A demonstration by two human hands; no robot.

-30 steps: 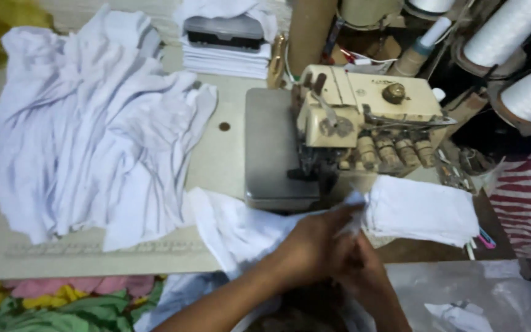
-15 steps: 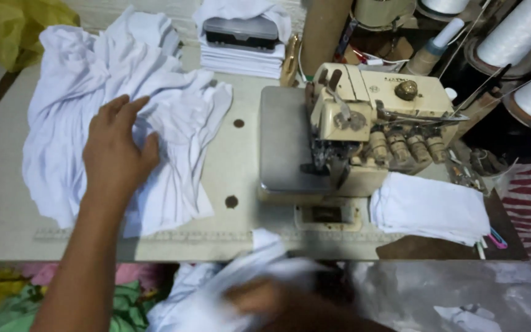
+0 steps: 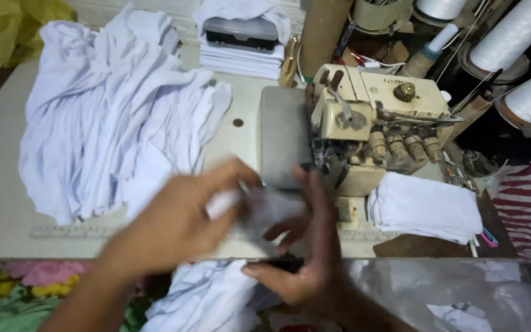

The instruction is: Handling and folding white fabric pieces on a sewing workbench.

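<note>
"White cloth [image 3: 259, 209] between the two hands. What step does the person look to be on?"

"Feeding, most likely. The piece sits at the front edge of the worktop [image 3: 1, 184], just before the grey bed [image 3: 284, 141] of the sewing machine [image 3: 370, 123], touching both hands. It is not yet under the foot."

"How are the fingers set?"

"The left hand [image 3: 176, 224] is blurred, but its fingers are curled on a small fold of the piece, pinching it. The right hand [image 3: 305, 258] has its fingers spread and straight, laid against the cloth rather than closed round it."

"What would the next move call for?"

"As a judgement: squaring the edge and sliding it flat onto the bed up to the foot, with the right hand pressing it smooth and the left keeping the fold from slipping."

"And the piece itself?"

"Small, thin, plain white, limp and bunched; motion blur hides its outline. More white cloth hangs below the worktop edge [image 3: 204, 301], and whether it joins the piece cannot be told."

"Anything else about?"

"A big loose heap [image 3: 112, 117] of white pieces lies to the left, well apart. A neat folded stack [image 3: 425, 206] sits right of the machine, with thread cones [image 3: 511, 34] behind."
</note>
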